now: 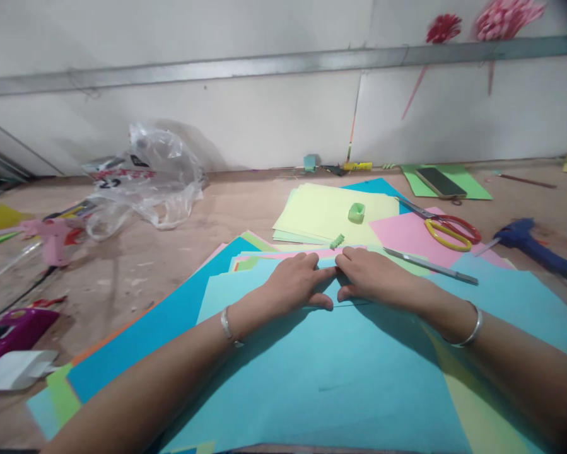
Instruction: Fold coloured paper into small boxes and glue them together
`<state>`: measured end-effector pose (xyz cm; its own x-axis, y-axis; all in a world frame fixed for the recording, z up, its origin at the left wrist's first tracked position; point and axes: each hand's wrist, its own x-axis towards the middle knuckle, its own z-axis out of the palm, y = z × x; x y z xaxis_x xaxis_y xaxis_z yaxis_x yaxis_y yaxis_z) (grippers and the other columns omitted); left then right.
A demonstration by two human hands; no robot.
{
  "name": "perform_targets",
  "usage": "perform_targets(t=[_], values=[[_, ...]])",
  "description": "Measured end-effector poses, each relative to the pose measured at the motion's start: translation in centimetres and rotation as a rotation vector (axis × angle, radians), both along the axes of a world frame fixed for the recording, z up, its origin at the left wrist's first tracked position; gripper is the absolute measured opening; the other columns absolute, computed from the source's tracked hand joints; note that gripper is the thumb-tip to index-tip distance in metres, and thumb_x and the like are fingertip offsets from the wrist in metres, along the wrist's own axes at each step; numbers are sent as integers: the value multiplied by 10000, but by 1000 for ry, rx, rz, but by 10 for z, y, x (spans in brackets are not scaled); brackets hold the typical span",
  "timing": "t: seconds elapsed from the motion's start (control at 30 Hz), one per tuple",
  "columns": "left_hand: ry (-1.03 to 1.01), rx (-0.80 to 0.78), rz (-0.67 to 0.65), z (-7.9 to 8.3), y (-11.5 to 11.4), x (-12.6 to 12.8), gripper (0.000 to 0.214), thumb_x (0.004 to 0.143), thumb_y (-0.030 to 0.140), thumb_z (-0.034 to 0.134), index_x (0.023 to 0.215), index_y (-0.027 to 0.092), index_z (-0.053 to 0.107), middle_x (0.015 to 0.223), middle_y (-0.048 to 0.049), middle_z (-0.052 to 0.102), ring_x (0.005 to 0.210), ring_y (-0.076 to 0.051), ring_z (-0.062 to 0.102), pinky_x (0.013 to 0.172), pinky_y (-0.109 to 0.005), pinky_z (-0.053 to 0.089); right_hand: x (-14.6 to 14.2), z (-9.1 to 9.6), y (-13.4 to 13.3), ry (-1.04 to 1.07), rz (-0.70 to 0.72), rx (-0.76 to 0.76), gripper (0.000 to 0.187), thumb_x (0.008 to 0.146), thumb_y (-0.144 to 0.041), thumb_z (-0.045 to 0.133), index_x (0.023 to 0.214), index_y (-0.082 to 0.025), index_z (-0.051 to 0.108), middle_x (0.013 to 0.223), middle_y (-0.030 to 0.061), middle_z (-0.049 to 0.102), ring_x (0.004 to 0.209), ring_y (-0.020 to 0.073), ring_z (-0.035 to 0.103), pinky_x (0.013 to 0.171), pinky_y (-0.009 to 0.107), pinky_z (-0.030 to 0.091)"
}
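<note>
A light blue sheet of paper point(335, 378) lies on top of a stack of coloured paper in front of me. Both hands are at the far part of it, nearly touching each other. My left hand point(295, 284) has its fingers bent over the paper, its index finger pointing towards the other hand and its thumb on the near side. Fingers curled, my right hand point(371, 277) grips the paper close by, thumb tucked in below. Between and below the thumbs runs a thin dark line, seemingly a folded paper edge. The fingertips on the far side are partly hidden.
Scissors point(446, 228), a grey pen-like tool point(434, 267) and a blue glue gun point(536, 246) lie at right. Beyond my hands is a green paper coil point(357, 213) on yellow sheets point(311, 211). A plastic bag point(155, 170) and pink glue gun point(53, 239) are left.
</note>
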<state>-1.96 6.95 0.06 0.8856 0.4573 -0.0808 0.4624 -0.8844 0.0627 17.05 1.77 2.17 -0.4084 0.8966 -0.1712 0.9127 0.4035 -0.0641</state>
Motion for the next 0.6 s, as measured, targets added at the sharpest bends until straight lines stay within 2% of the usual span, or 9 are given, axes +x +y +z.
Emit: perform_targets(t=[0.27, 0.4, 0.6], values=[[-79, -340, -162, 15, 22, -25, 772, 715, 468, 800, 1384, 213, 510, 900, -35, 497, 774, -180, 477, 679, -257, 397, 7, 0, 1, 40, 14, -2, 368, 750, -403, 791, 910, -153, 574, 910, 78, 608, 795, 219, 573, 588, 272, 322], [-62, -443, -168, 21, 29, -33, 798, 671, 341, 855, 1383, 242, 510, 970, -35, 510, 818, -179, 494, 735, -271, 425, 9, 1, 0, 53, 20, -12, 328, 762, -376, 779, 886, -159, 565, 906, 76, 596, 805, 217, 561, 597, 273, 335], [-2, -514, -176, 26, 40, -43, 850, 660, 320, 856, 1413, 284, 462, 1018, -33, 494, 876, -186, 507, 794, -281, 445, 20, 6, 1, 111, 70, -79, 338, 731, -347, 786, 895, -161, 556, 905, 59, 576, 806, 206, 552, 610, 270, 364]])
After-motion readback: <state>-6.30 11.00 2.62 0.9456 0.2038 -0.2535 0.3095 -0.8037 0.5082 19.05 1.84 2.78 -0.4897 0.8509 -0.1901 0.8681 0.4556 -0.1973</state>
